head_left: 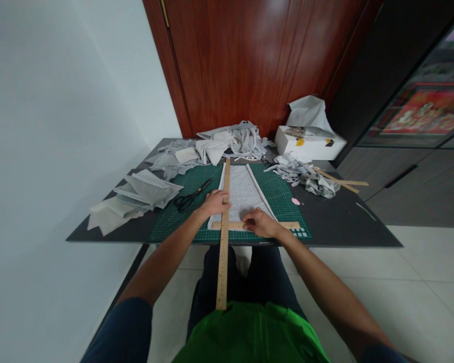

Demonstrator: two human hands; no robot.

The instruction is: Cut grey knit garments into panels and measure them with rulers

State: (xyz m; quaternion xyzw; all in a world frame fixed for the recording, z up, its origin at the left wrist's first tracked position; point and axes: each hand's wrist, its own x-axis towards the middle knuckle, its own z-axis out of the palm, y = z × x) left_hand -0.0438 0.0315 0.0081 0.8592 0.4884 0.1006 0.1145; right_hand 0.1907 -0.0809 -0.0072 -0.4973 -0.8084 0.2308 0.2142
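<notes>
A long wooden ruler (224, 242) runs away from me across a green cutting mat (177, 217), its near end hanging past the table edge over my lap. My left hand (215, 201) rests flat on it, fingers stretched over the ruler and the left edge of a pale grey fabric piece (244, 194). A shorter wooden ruler (287, 225) lies crosswise along the fabric's near edge. My right hand (261, 223) presses on this ruler with its fingers curled down. Black scissors (191, 197) lie on the mat left of my left hand.
The dark table (336, 222) carries folded grey fabric pieces (136, 196) at the left, a fabric heap (227, 143) at the back, scraps (310, 179) and wooden sticks (342, 182) at the right, and a white box (310, 143). A wooden door stands behind.
</notes>
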